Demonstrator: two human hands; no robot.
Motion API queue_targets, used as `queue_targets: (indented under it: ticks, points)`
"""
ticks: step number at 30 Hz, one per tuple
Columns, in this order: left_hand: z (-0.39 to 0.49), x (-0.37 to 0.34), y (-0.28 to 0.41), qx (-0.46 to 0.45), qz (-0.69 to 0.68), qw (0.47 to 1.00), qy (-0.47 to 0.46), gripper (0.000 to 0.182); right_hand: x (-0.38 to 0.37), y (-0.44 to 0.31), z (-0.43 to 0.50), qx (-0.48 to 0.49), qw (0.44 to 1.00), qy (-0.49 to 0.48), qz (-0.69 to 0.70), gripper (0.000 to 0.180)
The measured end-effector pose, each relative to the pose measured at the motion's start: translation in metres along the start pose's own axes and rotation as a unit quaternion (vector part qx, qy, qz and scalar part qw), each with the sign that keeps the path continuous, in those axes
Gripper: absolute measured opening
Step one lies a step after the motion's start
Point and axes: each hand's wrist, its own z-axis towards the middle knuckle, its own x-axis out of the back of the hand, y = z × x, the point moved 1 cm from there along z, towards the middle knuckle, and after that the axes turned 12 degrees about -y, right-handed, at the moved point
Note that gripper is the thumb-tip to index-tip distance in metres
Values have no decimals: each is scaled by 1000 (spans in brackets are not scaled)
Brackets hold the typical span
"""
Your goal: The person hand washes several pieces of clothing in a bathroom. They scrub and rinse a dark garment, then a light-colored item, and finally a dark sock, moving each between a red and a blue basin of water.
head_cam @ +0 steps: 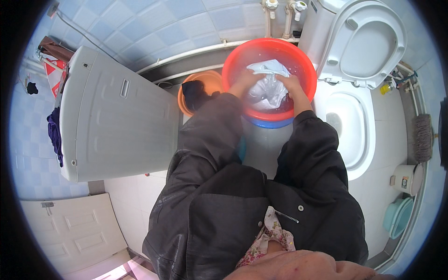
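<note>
In a red plastic basin (310,66) of water before me lies a wet white cloth (269,87), bunched up and partly under water. My left hand (246,81) grips the cloth's left side; its outline is a little hazy. On the right side my right hand (291,84) has its fingers closed on the same cloth. Under the red basin shows the rim of a blue basin (269,124). An orange basin (214,78) with dark cloth (194,93) in it stands just to the left, partly behind my left sleeve.
A white toilet (367,140) with its lid raised adjoins the red basin on the right. At left stands a white washing machine (119,122). Pipes with valves (271,5) run up the tiled wall. A brush (422,138), a white bin (402,180) and teal basins (393,217) line the right wall.
</note>
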Motion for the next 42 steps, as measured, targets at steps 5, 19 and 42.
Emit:
queue_targets:
  ticks: [5, 19, 42]
  points:
    - [0, 17, 10, -87, -30, 957, 275, 30, 9, -6, 4, 53, 963, -3, 265, 43]
    - [-41, -66, 28, -107, 287, 934, -186, 51, 12, 7, -3, 46, 993, 105, 26, 78]
    - [-17, 57, 24, -130, -472, 870, 66, 26, 22, -32, -17, 169, 975, 137, -50, 42]
